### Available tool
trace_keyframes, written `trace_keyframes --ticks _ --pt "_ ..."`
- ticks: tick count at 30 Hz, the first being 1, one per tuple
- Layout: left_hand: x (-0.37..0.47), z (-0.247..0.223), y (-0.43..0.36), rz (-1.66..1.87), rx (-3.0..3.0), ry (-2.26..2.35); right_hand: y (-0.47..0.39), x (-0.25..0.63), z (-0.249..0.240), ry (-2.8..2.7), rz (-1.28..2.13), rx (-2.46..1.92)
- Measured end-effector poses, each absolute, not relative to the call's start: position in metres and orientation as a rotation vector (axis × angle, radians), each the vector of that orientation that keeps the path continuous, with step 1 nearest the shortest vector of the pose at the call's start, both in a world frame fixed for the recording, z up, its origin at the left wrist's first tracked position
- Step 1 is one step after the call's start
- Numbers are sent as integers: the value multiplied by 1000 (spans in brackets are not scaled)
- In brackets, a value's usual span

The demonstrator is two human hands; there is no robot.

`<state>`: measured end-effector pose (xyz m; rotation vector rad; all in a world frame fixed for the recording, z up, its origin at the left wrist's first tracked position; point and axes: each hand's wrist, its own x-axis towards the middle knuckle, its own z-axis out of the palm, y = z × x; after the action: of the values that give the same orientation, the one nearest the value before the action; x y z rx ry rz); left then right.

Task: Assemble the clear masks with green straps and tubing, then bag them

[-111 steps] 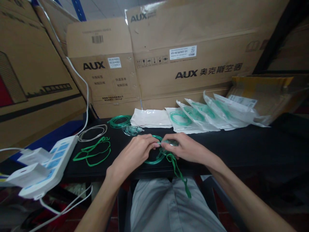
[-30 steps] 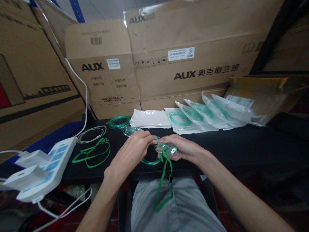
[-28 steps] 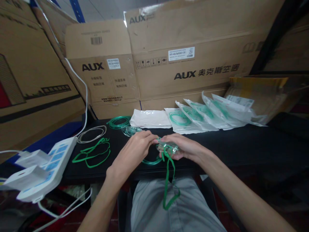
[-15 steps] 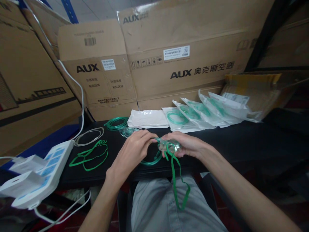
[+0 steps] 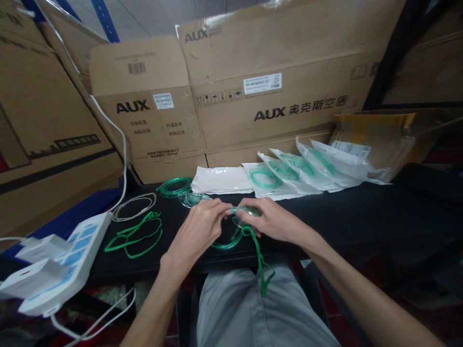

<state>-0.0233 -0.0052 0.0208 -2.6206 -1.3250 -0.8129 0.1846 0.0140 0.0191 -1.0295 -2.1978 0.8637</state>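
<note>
A clear oxygen mask [image 5: 238,221] is in my right hand [image 5: 269,218], whose fingers are closed over it from the right. From the mask a green elastic strap [image 5: 259,255] hangs down past the table edge, over my lap. My left hand [image 5: 206,219] pinches the green tubing end [image 5: 233,210] at the mask's left side; the fingertips partly cover the joint, so I cannot tell how far it is pushed in. Green tubing [image 5: 226,245] loops on the table below my hands. Just behind my left hand lies another clear mask [image 5: 191,199].
Coiled green tubing [image 5: 175,187], a stack of white pouches [image 5: 222,180] and several filled pouches [image 5: 265,178] line the back. Loose green straps [image 5: 137,233], a pale cord [image 5: 133,207] and a power strip [image 5: 77,255] occupy the left. Cardboard boxes [image 5: 231,130] stand behind.
My right hand has turned over the mask, its fingers now nearer my left hand and covering more of it. The hanging strap has risen and swung slightly left.
</note>
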Motion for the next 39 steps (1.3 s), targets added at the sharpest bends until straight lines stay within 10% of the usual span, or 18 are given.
trace_keyframes --ticks 5,19,39 --pt "-25 22 -4 -825 -2695 -1405 9 183 11 -2359 140 -908" --pt "-26 27 -9 -847 -2758 -1585 42 212 9 -2362 927 -860" --pt "-42 -22 14 -592 -2570 -1741 51 214 -2 -2277 754 -637"
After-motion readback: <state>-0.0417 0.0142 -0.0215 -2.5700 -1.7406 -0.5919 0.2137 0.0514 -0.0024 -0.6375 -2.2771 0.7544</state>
